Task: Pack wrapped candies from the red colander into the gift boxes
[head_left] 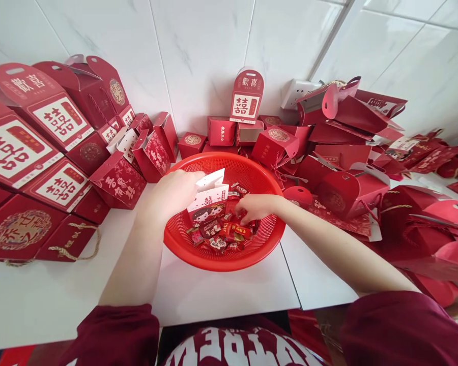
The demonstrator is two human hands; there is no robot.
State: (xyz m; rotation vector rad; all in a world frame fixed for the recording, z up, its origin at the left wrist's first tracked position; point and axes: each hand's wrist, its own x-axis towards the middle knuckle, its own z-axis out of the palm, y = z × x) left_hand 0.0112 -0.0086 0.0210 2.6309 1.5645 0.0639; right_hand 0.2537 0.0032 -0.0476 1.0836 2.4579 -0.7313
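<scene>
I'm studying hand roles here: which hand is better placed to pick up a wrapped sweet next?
Probably the right hand: it reaches down to the wrapped sweets inside the red basket, while the left hand is occupied with the white-and-red box.

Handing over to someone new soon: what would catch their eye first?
First comes the bright red basket in the middle, where the left hand holds a small box and the right hand is among wrapped candies. Then come the stacked red boxes at the left and the jumbled boxes at the right.
</scene>
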